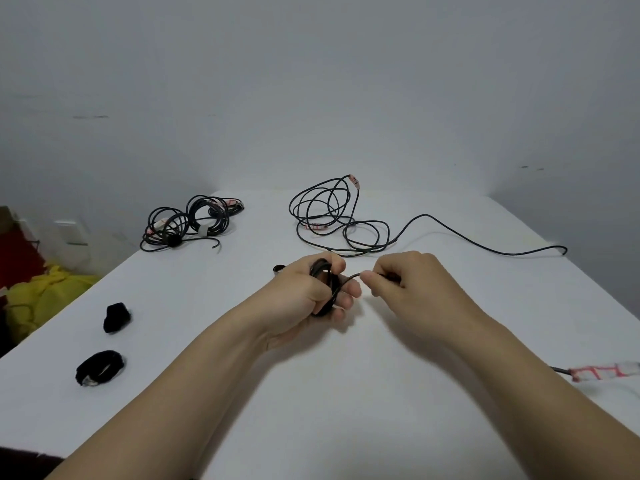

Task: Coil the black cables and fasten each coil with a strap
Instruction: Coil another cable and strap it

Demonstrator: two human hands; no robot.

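Above the desk (311, 403), our left hand (298, 294) grips the small black cable coil (328, 284) while our right hand (412, 289) pinches its free strand, which we should feed taut, matching loop sizes.

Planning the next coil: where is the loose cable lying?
Head view: the loose cable lies far centre on the table, just beyond the left hand, right of the tied coils, its tail running toward the right edge.
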